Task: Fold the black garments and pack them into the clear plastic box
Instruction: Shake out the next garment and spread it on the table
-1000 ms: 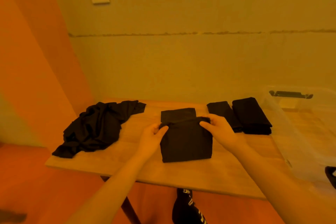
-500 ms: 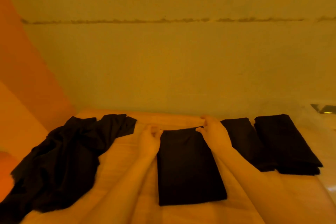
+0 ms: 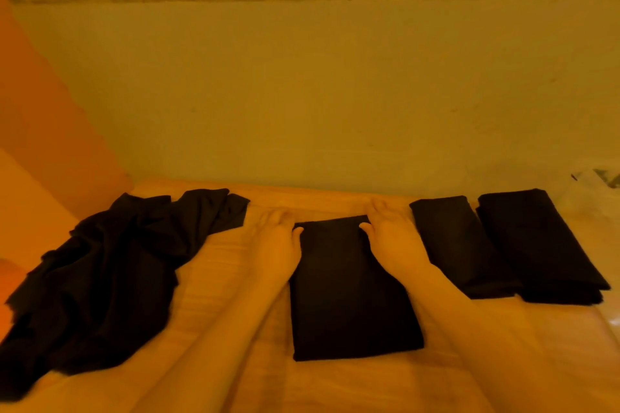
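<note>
A folded black garment (image 3: 352, 292) lies flat in the middle of the wooden table (image 3: 235, 379). My left hand (image 3: 276, 241) rests flat at its far left corner, fingers straight, thumb touching the cloth. At the far right corner lies my right hand (image 3: 391, 238), also flat with its fingers stretched toward the wall. Two more folded black garments lie side by side to the right, one (image 3: 459, 248) next to my right hand and one (image 3: 533, 248) beyond it. An unfolded heap of black garments (image 3: 110, 271) sprawls on the left. Only a blurred corner of the clear plastic box (image 3: 593, 188) shows at the right edge.
A plain wall (image 3: 318, 94) stands right behind the table's far edge. An orange surface (image 3: 40, 127) rises at the left. Bare table wood shows in front of the folded garment and between it and the heap.
Both hands carried the garment's near half over to its far edge, completing the fold. The fingers then let go of the edge and flattened out. The view moved closer to the table.
</note>
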Tool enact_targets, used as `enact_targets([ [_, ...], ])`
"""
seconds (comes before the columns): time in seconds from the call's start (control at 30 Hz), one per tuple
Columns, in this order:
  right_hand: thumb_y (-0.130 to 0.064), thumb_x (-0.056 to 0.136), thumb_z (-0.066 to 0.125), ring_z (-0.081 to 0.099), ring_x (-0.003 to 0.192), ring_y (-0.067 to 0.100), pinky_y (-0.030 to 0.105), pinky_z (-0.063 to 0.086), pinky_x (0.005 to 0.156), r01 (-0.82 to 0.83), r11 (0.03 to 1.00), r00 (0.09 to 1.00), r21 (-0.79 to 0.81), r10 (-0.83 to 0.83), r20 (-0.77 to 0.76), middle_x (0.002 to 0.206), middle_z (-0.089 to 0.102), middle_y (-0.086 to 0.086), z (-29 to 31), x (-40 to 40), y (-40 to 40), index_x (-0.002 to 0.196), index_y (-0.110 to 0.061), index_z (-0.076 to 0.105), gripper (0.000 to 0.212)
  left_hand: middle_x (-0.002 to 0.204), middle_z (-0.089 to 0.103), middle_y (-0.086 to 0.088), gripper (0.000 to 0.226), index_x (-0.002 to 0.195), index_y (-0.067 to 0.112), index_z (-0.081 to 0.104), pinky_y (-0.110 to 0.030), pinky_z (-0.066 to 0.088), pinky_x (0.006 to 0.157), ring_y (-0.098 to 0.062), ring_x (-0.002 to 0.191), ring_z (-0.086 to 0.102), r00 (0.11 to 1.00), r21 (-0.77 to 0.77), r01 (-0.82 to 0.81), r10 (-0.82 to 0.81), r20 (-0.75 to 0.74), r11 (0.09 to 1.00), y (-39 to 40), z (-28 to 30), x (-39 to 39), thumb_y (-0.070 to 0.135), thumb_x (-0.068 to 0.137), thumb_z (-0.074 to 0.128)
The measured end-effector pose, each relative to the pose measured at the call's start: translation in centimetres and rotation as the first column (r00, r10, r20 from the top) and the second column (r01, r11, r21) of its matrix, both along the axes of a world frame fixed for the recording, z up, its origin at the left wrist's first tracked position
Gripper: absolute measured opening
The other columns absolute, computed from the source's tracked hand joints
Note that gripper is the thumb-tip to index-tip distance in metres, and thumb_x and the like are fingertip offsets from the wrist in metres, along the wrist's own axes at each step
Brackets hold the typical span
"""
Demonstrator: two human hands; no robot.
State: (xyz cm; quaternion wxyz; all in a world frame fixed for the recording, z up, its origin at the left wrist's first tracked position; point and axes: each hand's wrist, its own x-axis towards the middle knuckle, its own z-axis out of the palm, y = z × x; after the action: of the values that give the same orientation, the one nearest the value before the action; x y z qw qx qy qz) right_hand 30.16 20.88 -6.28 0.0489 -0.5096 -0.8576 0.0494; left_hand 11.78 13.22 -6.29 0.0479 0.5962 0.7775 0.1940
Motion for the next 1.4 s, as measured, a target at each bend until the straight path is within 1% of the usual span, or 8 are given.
enact_targets([
  [0.13, -0.028, 0.096, 0.04, 0.032, 0.138, 0.019, 0.038, 0.023, 0.112, -0.352, 0.922, 0.934, 0.161, 0.357, 0.0, 0.148, 0.033, 0.002, -0.5, -0.3, -1.9, 0.141, -0.013, 0.037, 0.047, 0.157, 0.013, 0.001, 0.052, 0.149, 0.021, 0.019, -0.033, 0.004, 0.116, -0.017, 0.145, 0.007, 0.958, -0.126, 0.249, -0.263, -0.11, 0.96, -2.8, -0.1, 3.4, 0.041, 0.1, 0.023],
  [0.23, -0.041, 0.1, 0.027, 0.005, 0.144, 0.011, 0.034, 0.002, 0.116, -0.209, 0.965, 0.974, -0.162, 0.219, 0.05, 0.156, 0.008, -0.004, -0.6, 0.0, -1.4, 0.148, -0.02, 0.014, 0.054, 0.158, -0.005, 0.003, 0.059, 0.15, 0.024, 0.004, -0.039, -0.005, 0.116, -0.015, 0.144, -0.009, 0.965, -0.332, 0.221, -0.254, -0.059, 0.917, -2.3, -1.2, 3.0, 0.048, 0.099, 0.019],
  [0.37, -0.048, 0.098, 0.024, 0.002, 0.145, 0.017, 0.036, 0.004, 0.117, -0.063, 0.982, 0.986, -0.178, 0.089, 0.143, 0.157, 0.004, 0.002, 0.6, 0.8, -1.1, 0.149, -0.016, 0.005, 0.063, 0.158, -0.01, -0.001, 0.061, 0.15, 0.025, -0.001, -0.04, -0.005, 0.115, -0.018, 0.144, -0.014, 0.973, -0.378, 0.209, -0.232, -0.016, 0.902, -2.1, -0.2, 2.2, 0.049, 0.098, 0.021],
  [0.6, -0.075, 0.062, 0.015, -0.004, 0.131, -0.007, 0.015, -0.005, 0.107, -0.409, 0.868, 0.912, -0.281, 0.397, -0.101, 0.144, 0.004, -0.023, 2.5, 5.8, -10.2, 0.143, -0.034, 0.016, 0.09, 0.155, 0.003, 0.016, 0.062, 0.147, 0.034, 0.014, -0.021, -0.008, 0.107, 0.003, 0.137, -0.011, 0.877, -0.308, 0.469, -0.477, 0.055, 0.828, -12.3, 1.6, 3.2, 0.049, 0.093, 0.042],
  [0.87, -0.033, 0.096, 0.044, 0.014, 0.136, -0.005, 0.011, 0.007, 0.105, -0.254, 0.946, 0.961, -0.203, 0.224, -0.161, 0.148, 0.027, -0.016, 0.6, 7.3, -13.0, 0.139, -0.029, 0.037, 0.044, 0.147, 0.035, 0.014, 0.039, 0.135, 0.031, 0.043, -0.018, 0.017, 0.112, 0.01, 0.131, 0.018, 0.934, -0.123, 0.335, -0.313, 0.17, 0.934, -13.7, 0.0, 3.2, 0.031, 0.096, 0.046],
  [1.07, -0.029, 0.096, 0.046, 0.051, 0.108, -0.001, 0.012, 0.036, 0.09, -0.117, 0.953, 0.965, -0.279, 0.043, -0.259, 0.128, 0.055, -0.006, 2.0, 7.6, -14.7, 0.129, -0.025, 0.051, 0.034, 0.122, 0.058, 0.008, 0.031, 0.126, 0.024, 0.054, -0.005, 0.037, 0.082, 0.003, 0.102, 0.05, 0.93, -0.091, 0.192, -0.152, 0.335, 0.977, -15.5, 1.2, 3.8, 0.029, 0.097, 0.046],
  [1.17, -0.026, 0.093, 0.051, 0.051, 0.078, -0.005, 0.01, 0.041, 0.071, -0.072, 0.941, 0.917, -0.331, -0.068, -0.394, 0.107, 0.061, -0.006, 3.0, 7.2, -14.1, 0.124, -0.021, 0.055, 0.031, 0.093, 0.061, 0.007, 0.018, 0.11, 0.026, 0.058, -0.014, 0.046, 0.072, -0.004, 0.081, 0.057, 0.888, -0.042, 0.127, -0.095, 0.45, 0.991, -14.9, 2.4, 4.2, 0.028, 0.096, 0.047],
  [1.4, -0.019, 0.094, 0.051, 0.054, 0.086, 0.008, 0.01, 0.041, 0.066, 0.0, 0.966, 0.784, -0.258, -0.16, -0.6, 0.101, 0.062, 0.001, 4.9, 4.7, -9.6, 0.113, -0.011, 0.06, 0.023, 0.09, 0.059, 0.003, 0.015, 0.103, 0.02, 0.058, -0.03, 0.052, 0.072, -0.012, 0.085, 0.059, 0.805, 0.059, -0.046, 0.002, 0.594, 0.997, -8.9, 3.9, 3.8, 0.028, 0.096, 0.048],
])
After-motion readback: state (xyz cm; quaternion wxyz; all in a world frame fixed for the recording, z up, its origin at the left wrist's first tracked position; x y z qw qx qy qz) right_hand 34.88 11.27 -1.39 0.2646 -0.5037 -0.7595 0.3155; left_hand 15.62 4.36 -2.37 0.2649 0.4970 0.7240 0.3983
